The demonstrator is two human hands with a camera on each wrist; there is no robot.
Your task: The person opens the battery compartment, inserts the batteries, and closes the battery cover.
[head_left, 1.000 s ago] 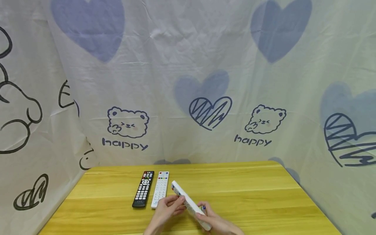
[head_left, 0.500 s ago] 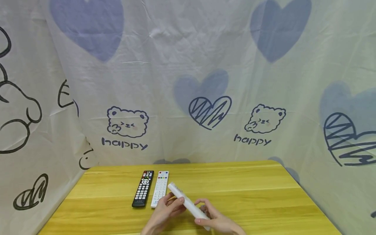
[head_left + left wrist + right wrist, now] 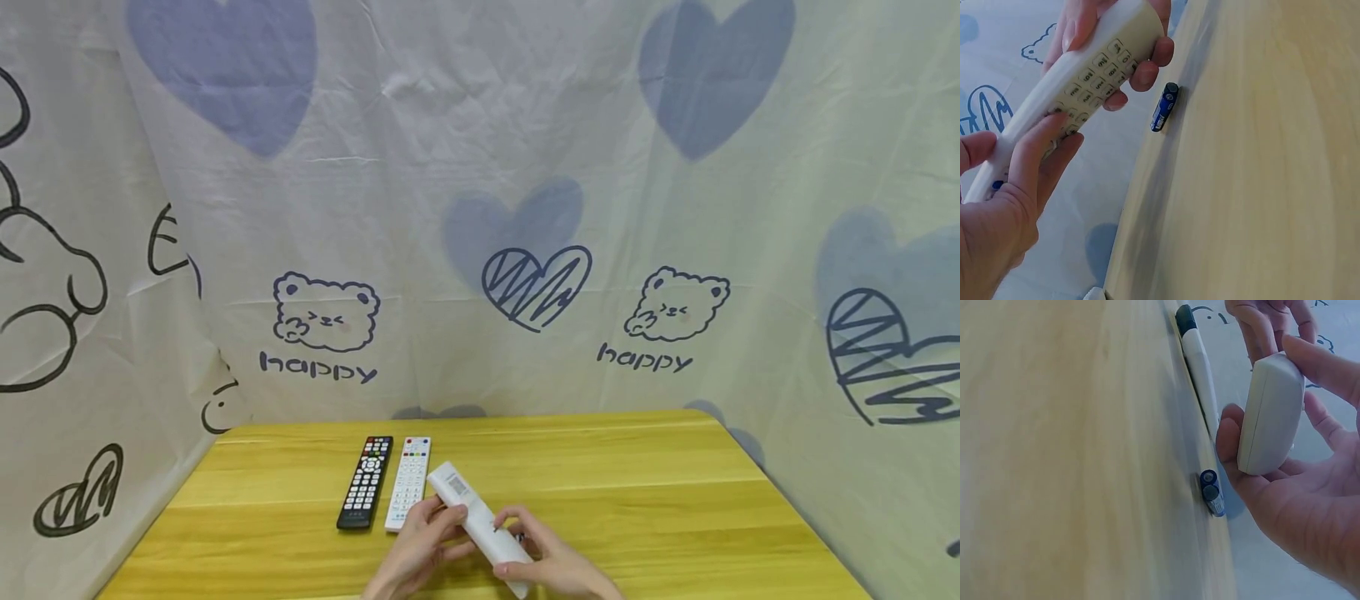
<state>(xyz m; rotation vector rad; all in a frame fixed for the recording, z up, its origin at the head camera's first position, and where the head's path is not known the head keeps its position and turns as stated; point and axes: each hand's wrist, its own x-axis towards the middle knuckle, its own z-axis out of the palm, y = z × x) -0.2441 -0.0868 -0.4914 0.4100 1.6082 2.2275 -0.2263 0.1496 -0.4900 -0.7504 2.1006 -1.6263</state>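
Observation:
Both hands hold a white remote control (image 3: 480, 521) slantwise above the table, its back and a printed label turned up toward the head camera. My left hand (image 3: 423, 533) grips the far half, with fingers on the button side (image 3: 1088, 87) in the left wrist view. Around the near end curls my right hand (image 3: 551, 557); its index fingertip touches the back of the remote. Below the remote, two blue batteries (image 3: 1212, 492) lie side by side on the table in the right wrist view; the right hand mostly hides them in the head view.
A black remote (image 3: 365, 483) and a second white remote (image 3: 409, 483) lie side by side left of the hands on the yellow wood table (image 3: 637, 475). A white cloth (image 3: 465, 333) printed with hearts and bears hangs behind the table.
The held remote has rolled from showing its narrow edge to showing its back. My right index finger has come onto that back. The two other remotes stay put.

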